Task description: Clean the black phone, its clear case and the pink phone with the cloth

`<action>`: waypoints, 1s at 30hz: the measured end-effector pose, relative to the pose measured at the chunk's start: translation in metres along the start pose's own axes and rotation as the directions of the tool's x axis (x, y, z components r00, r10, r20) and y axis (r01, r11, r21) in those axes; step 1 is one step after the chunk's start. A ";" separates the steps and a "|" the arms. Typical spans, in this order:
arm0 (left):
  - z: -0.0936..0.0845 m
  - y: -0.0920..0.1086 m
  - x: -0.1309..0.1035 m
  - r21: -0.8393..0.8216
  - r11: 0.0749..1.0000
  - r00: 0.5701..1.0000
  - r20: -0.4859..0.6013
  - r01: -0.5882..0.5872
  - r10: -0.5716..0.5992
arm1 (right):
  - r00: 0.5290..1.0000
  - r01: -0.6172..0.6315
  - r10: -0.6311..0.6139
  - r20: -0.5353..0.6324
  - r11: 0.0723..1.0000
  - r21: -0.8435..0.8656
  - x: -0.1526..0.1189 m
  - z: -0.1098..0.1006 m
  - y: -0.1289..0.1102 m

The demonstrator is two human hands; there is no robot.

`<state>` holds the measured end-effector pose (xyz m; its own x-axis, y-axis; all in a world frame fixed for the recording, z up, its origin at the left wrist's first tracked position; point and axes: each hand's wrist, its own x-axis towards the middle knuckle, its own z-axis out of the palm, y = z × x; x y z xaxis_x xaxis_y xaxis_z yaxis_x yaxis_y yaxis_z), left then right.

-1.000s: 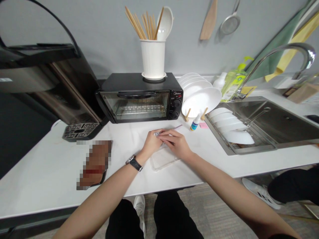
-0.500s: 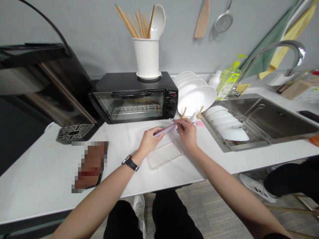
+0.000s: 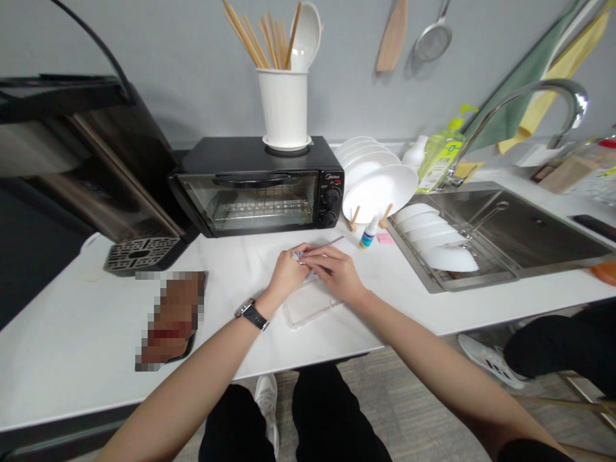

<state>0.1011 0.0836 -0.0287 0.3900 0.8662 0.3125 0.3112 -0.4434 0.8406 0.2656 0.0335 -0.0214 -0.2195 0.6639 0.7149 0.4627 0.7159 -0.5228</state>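
L hand (image 3: pixel 287 274) & R hand (image 3: pixel 337 274) both pinched shut on thin lilac flat phone (image 3: pixel 321 251); fingertips meeting above clear plastic phone case (image 3: pixel 308 305), forearms converging.

Open countertop (image 3: pixel 86 359): bare strip left at the front, interrupted by a blurred dark object (image 3: pixel 171 319). Rearward passage blocked by toaster oven (image 3: pixel 257 186) and plate rack (image 3: pixel 378 186); small bottle (image 3: pixel 368 232) stands just beside. Rightward, sink (image 3: pixel 505 237) is met.
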 end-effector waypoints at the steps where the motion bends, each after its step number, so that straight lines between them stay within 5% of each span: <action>1: 0.000 0.000 0.000 0.008 1.000 1.000 -0.016 0.027 -0.026 | 0.999 -0.026 0.025 -0.031 1.000 -0.017 0.000 -0.003 0.003; 7: 0.001 0.002 0.000 -0.039 0.998 0.998 -0.037 0.054 -0.055 | 0.920 -0.298 0.256 -0.295 0.949 -0.106 -0.001 -0.029 0.025; 11: 0.000 0.003 -0.001 -0.027 0.998 0.998 -0.034 0.061 -0.062 | 0.882 -0.373 0.300 -0.364 0.916 -0.149 0.001 -0.037 0.029; 15: 0.002 0.001 0.000 -0.024 0.998 0.997 -0.044 0.057 -0.058 | 0.924 -0.289 0.239 -0.299 0.947 -0.137 0.000 -0.025 0.017; 18: 0.002 0.000 0.000 0.013 0.999 0.999 -0.032 0.043 -0.043 | 0.986 -0.125 0.117 -0.116 0.990 -0.067 -0.001 -0.009 0.005; 22: 0.000 -0.001 -0.002 -0.046 0.997 0.998 0.025 -0.058 0.059 | 0.998 0.034 -0.035 0.049 0.999 0.015 -0.002 0.004 -0.004; 26: 0.001 -0.002 -0.002 -0.005 1.000 1.000 0.007 -0.010 0.010 | 1.000 0.012 -0.011 0.028 0.999 -0.031 -0.003 -0.002 0.002; 30: 0.002 0.000 -0.001 -0.001 0.999 0.998 -0.033 0.047 -0.047 | 0.971 -0.188 0.163 -0.176 0.972 -0.138 -0.003 -0.021 0.015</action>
<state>0.1023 0.0825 -0.0300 0.3463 0.8931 0.2872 0.3282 -0.4021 0.8547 0.2910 0.0378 -0.0211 0.0129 0.7231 0.6906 0.6099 0.5416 -0.5785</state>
